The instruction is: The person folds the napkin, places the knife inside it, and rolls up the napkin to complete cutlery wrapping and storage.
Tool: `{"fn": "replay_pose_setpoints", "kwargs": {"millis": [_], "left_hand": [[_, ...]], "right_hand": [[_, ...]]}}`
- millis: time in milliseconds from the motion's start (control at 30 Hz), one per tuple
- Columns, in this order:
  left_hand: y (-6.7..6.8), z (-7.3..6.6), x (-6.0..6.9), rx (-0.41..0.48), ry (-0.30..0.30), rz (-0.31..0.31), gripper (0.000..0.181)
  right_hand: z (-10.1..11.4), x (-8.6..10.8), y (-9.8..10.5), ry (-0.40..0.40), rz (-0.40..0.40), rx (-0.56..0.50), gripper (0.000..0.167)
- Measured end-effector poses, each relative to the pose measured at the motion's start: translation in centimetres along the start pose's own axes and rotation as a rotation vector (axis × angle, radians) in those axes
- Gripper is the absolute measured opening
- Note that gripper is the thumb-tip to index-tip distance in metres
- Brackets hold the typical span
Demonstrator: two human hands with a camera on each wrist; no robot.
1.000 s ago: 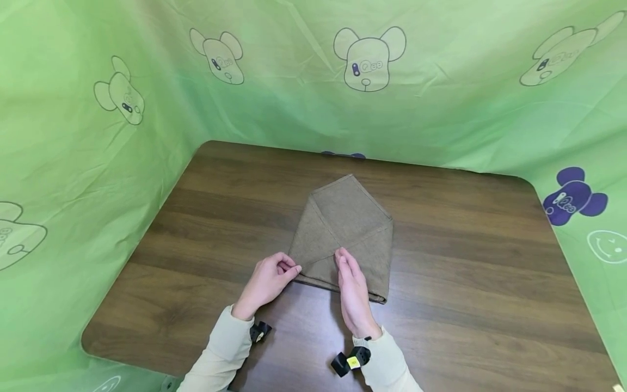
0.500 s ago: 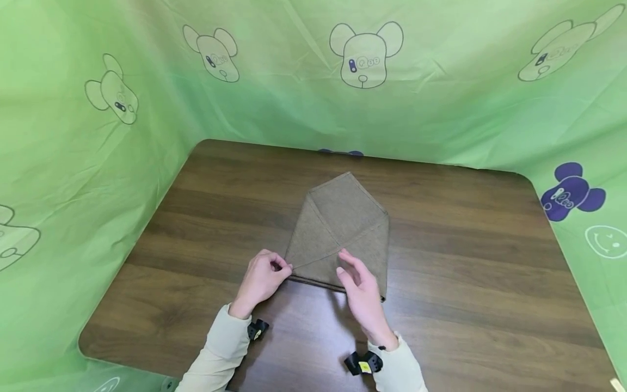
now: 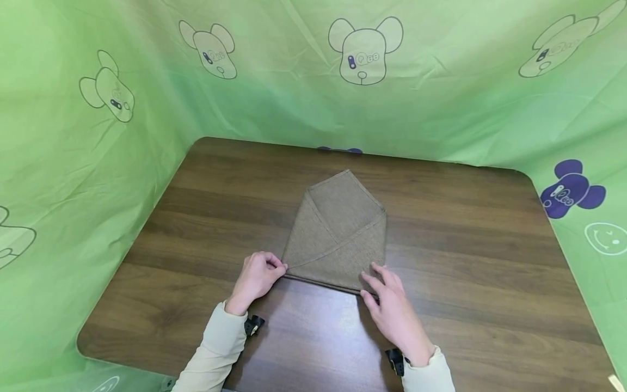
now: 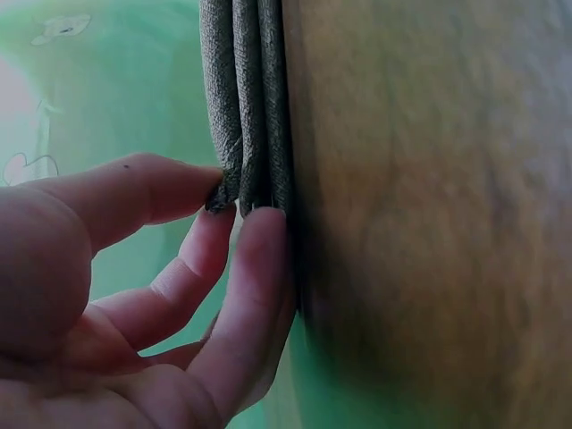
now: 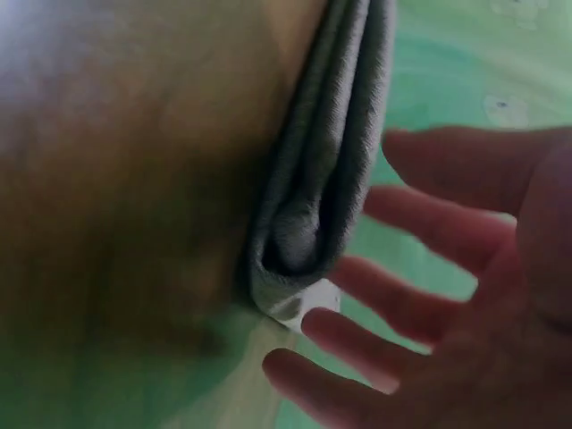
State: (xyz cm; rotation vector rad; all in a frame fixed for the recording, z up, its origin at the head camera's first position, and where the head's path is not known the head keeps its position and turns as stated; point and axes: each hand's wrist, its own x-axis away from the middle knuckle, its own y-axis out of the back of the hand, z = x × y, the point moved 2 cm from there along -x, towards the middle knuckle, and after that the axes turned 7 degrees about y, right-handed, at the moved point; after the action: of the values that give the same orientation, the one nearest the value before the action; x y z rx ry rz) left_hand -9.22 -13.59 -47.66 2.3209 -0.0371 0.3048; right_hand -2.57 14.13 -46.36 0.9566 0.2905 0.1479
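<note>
Currently the left hand [image 3: 257,276] pinches one corner of the folded brown cloth [image 3: 338,234], the right hand [image 3: 395,311] spread at another.

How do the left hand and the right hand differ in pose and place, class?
The left hand pinches the folded cloth at its near left corner; the right hand pinches nothing, at the near right corner. The left hand's fingers are curled, while the right hand's are loosely spread. Both hands come from pale sleeves.
</note>
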Motion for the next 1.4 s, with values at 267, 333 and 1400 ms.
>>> {"fn": "replay_pose_setpoints", "kwargs": {"millis": [267, 333, 1400], "left_hand": [[0.1, -0.4, 0.2, -0.034, -0.037, -0.011, 0.011], [0.0, -0.5, 0.2, -0.055, -0.061, -0.011, 0.01], [-0.4, -1.3, 1.9, -0.715, -0.957, -0.056, 0.017]], "right_hand": [[0.2, 0.8, -0.8, 0.173, 0.104, 0.214, 0.04], [0.2, 1.1, -0.8, 0.192, 0.117, 0.249, 0.043], [-1.1, 0.7, -0.2, 0.6, -0.01, 0.564, 0.045]]}}
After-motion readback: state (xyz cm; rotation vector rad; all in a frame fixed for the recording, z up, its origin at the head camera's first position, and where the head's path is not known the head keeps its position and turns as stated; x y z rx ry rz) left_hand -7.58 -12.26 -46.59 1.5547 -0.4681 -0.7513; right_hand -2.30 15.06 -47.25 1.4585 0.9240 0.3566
